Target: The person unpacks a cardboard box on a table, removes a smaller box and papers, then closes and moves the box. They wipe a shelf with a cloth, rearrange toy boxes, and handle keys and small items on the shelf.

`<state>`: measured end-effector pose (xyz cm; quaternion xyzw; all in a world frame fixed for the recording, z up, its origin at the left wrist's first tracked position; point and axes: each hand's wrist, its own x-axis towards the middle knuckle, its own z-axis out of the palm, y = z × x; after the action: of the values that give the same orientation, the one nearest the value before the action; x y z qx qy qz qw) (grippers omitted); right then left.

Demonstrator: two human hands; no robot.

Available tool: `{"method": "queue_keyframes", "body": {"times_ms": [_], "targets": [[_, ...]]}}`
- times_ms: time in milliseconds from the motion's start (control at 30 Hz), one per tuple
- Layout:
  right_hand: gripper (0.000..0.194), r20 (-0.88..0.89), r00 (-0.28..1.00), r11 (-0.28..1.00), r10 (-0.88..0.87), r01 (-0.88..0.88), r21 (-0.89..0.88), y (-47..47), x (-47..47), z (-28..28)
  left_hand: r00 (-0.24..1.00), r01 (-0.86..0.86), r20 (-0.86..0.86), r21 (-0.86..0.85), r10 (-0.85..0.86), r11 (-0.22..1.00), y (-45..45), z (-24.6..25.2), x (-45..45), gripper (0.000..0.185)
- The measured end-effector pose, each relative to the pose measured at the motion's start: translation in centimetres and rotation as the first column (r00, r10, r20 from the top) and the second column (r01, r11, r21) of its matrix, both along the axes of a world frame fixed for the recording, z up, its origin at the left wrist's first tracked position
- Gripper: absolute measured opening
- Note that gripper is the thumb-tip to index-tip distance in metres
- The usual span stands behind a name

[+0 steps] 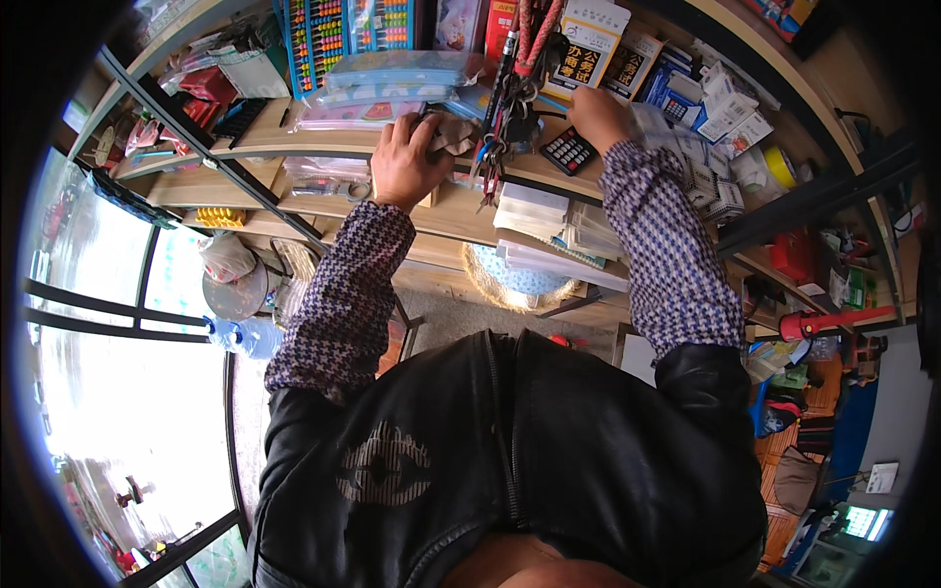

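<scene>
My left hand (410, 158) grips a crumpled grey-brown cloth (450, 134) at the shelf's front edge. Behind it lie plastic-wrapped pastel pouches (397, 81). My right hand (599, 117) is on the same shelf, just behind a black pocket calculator (568, 151). Its fingertips are by a thin blue stick (553, 102); whether they hold it cannot be made out. Between my hands hangs a bunch of keys (494, 140) on a red braided cord (531, 44), hiding part of the shelf. Yellow-and-black boxes (584, 55) with writing stand behind my right hand.
Colourful abacuses (316, 44) stand at the back left. Small boxes (728, 110) and yellow tape (779, 165) crowd the right side. Clear folders (544, 213) fill the shelf below. A straw-rimmed, blue-patterned round item (478, 275) sits lower down. A black metal post (184, 125) crosses at left.
</scene>
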<state>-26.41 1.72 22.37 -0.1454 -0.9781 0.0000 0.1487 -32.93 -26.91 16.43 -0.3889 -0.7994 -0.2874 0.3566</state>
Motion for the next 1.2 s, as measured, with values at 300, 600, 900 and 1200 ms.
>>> {"method": "queue_keyframes", "body": {"times_ms": [300, 600, 900, 1200], "targets": [[0.016, -0.13, 0.981, 0.98, 0.147, -0.127, 0.153, -2.2, -1.2, 0.2, 0.999, 0.002, -0.033, -0.018, -0.002, 1.0, 0.1, 0.0, -0.1, 0.054], [0.029, -0.235, 0.972, 1.0, 0.021, -0.022, -0.002, -2.2, 8.3, 3.8, 1.0, -0.003, -0.006, -0.01, 0.003, 1.0, 0.3, -0.1, -0.1, 0.054], [0.036, -0.061, 0.994, 0.996, -0.088, 0.086, -0.033, 9.5, 11.4, 4.8, 1.0, -0.011, 0.004, -0.012, 0.011, 1.0, 0.3, -0.1, 0.0, 0.054], [0.022, -0.234, 0.972, 0.996, -0.008, 0.027, 0.08, 7.2, 12.5, 4.8, 1.0, -0.006, 0.006, 0.003, 0.006, 1.0, 0.1, -0.5, -0.1, 0.055]]}}
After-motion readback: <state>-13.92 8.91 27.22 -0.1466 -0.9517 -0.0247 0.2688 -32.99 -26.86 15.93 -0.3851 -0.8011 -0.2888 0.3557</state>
